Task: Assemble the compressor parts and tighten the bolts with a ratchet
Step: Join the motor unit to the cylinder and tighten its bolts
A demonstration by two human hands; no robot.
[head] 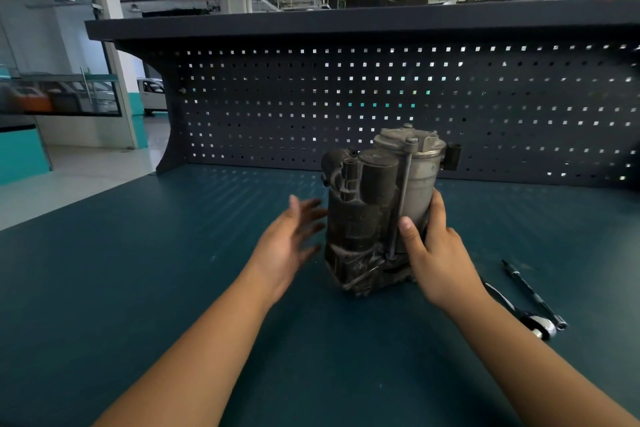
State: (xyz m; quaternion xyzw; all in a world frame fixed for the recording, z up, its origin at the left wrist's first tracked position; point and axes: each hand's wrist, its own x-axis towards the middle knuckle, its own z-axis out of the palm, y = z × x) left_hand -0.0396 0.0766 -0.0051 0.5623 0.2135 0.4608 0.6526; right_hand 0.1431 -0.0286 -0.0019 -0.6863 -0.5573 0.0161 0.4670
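The compressor (pixel 377 204), a dirty grey and black metal unit, stands upright on the teal workbench (pixel 173 288) in the middle of the view. A long bolt (pixel 403 198) runs down its front from the top cap. My right hand (pixel 436 253) grips the compressor's right side, thumb on the front near the bolt. My left hand (pixel 294 239) hovers just left of the compressor with fingers spread, holding nothing; its fingertips are close to the body and I cannot tell whether they touch it. A chrome ratchet (pixel 533 322) lies on the bench to the right.
A thin black rod-like tool (pixel 530 291) lies beside the ratchet at the right. A dark pegboard back panel (pixel 346 107) with a shelf above closes the far side of the bench. The bench's left edge drops to an open workshop floor.
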